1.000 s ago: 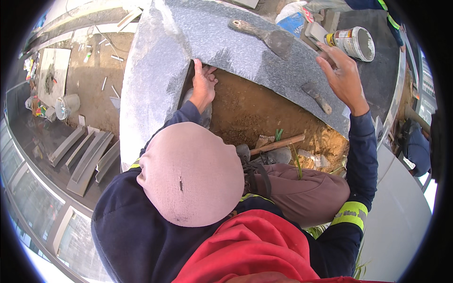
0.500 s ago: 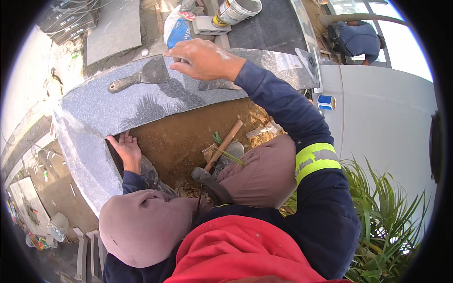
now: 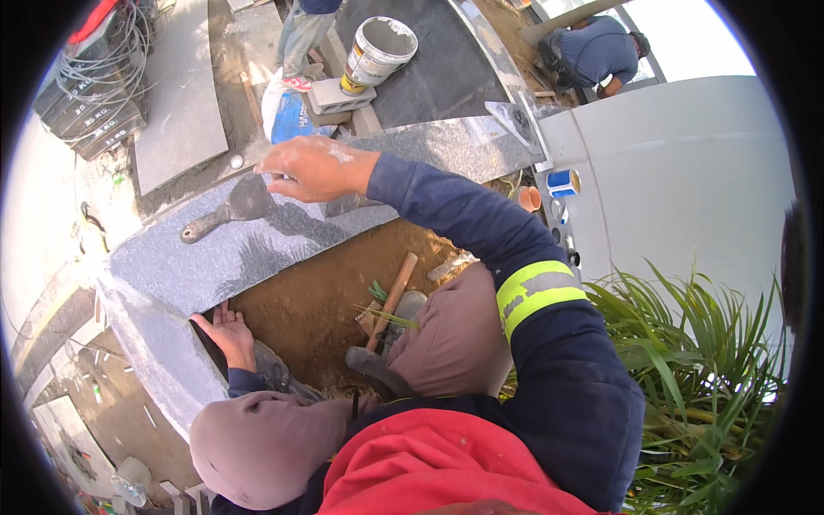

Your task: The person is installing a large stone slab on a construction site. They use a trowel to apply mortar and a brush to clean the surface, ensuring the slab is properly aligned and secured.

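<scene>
My right hand (image 3: 316, 168) is above a speckled grey stone slab (image 3: 163, 257), fingers loosely bent and thumb apart, with nothing visible in it. Its shadow falls on the slab. Close to its fingertips lies a scraper (image 3: 249, 199), its dark wide blade toward the hand and its handle (image 3: 202, 227) pointing left. A grey flat piece (image 3: 348, 204) sits partly under my wrist. At the slab's inner corner my left hand (image 3: 230, 336) is palm up, fingers spread, with the fingertips at or under the edge; whether they touch it is hard to tell.
Brown soil (image 3: 300, 300) with a wooden stick (image 3: 396, 292) lies inside the slabs. Beyond stand a stained bucket (image 3: 378, 53) on blocks and a person's legs (image 3: 298, 43). Another person (image 3: 592, 51) bends at the upper right. A blue-and-white can (image 3: 562, 183) and leafy plant (image 3: 687, 369) are to my right.
The view has shifted, bringing in more of the standing person's legs and the plant. Both my hands keep nearly the same places over the slab and at its corner.
</scene>
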The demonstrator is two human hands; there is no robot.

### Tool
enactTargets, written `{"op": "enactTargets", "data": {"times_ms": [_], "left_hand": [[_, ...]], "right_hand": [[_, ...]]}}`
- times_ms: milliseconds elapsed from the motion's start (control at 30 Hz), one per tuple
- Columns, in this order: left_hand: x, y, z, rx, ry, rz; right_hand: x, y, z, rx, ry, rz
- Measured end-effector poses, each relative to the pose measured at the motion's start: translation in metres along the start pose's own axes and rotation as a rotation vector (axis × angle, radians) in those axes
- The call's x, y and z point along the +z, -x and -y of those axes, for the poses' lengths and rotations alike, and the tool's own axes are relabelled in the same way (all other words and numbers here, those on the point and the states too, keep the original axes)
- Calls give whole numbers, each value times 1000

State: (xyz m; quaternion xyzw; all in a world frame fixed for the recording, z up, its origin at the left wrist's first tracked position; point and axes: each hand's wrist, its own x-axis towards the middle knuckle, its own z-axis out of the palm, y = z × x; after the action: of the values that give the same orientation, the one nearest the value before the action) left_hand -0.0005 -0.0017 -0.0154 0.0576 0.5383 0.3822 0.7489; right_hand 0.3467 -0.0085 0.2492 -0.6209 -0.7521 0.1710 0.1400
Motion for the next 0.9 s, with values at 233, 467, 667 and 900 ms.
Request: {"op": "enactTargets", "data": {"times_ms": [233,467,667,900], "left_hand": [[-6,-7,3,2,-3,25],[-8,-12,5,5,53,-8],[1,-2,3,4,30,-17],[-3,-4,6,2,34,1]], "right_hand": [[2,2,1,4,30,6],[-3,3,6,0,-12,4],[1,3,3,-26,13,-4],[2,2,4,0,20,22]]}}
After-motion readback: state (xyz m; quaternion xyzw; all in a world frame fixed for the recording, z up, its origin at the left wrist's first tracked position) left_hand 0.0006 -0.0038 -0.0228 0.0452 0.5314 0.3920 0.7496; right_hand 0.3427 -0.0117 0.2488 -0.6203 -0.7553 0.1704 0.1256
